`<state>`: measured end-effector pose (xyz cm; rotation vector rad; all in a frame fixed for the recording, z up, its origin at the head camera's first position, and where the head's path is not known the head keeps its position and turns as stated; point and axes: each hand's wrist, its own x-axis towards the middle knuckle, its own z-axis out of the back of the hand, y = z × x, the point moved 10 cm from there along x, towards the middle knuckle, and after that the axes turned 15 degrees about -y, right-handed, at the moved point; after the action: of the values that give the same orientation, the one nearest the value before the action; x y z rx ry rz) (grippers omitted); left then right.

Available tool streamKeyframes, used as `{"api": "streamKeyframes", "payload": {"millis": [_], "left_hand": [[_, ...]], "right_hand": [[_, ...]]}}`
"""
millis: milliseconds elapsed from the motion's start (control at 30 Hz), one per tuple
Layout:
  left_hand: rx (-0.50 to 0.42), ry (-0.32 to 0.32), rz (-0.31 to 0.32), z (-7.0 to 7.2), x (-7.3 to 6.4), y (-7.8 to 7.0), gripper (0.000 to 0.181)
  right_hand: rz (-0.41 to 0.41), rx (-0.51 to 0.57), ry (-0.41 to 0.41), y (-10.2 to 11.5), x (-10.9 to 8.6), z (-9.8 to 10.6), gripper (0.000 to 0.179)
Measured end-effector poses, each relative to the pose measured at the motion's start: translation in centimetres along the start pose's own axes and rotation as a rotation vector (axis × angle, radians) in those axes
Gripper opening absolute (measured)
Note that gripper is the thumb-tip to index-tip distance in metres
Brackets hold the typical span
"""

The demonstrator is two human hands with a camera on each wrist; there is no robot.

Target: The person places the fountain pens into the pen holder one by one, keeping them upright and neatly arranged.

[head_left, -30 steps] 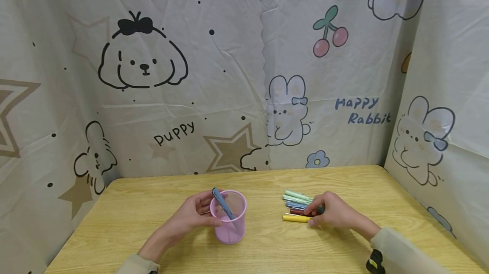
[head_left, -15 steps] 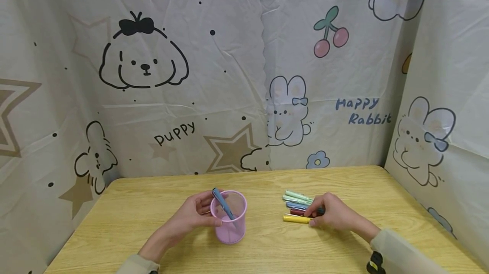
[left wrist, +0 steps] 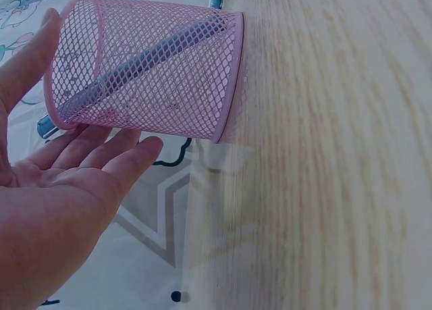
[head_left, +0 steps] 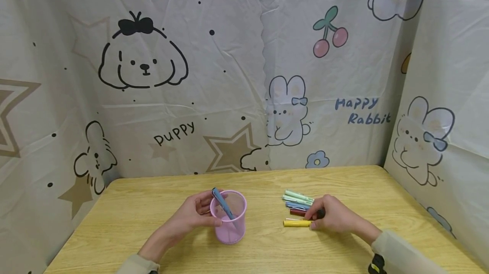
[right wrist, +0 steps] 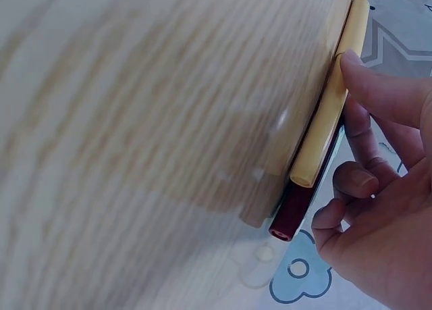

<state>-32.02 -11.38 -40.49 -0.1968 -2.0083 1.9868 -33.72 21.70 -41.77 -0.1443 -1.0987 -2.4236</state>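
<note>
My left hand holds a pink mesh pen cup near its rim, thumb on the near side and fingers at the far side. A blue pen leans inside the cup, its end above the rim. To the right, my right hand pinches a yellow pen lying on the table; in the right wrist view the thumb presses along the yellow pen. Just behind it lie a dark red pen, a blue pen and light green pens, partly hidden by the fingers.
A wooden table carries everything. Behind it and at both sides hangs a white cloth printed with cartoon animals. The cup stands left of the pens, with table surface between them.
The yellow pen has shifted slightly toward the near edge, with a wider gap from the dark red pen. My right hand moved with it. My left hand and the cup stay still.
</note>
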Motion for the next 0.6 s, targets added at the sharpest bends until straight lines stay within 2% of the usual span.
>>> {"api": "streamKeyframes", "payload": {"millis": [267,600], "left_hand": [[0.004,-0.007,0.003,0.1,0.02,0.14,0.083],[0.01,-0.007,-0.001,0.09,0.08,0.21,0.083]], "right_hand": [[-0.012,0.004,0.017,0.0,-0.36,-0.32,0.015],[0.016,-0.013,0.025,0.12,-0.74,-0.45,0.017]]}}
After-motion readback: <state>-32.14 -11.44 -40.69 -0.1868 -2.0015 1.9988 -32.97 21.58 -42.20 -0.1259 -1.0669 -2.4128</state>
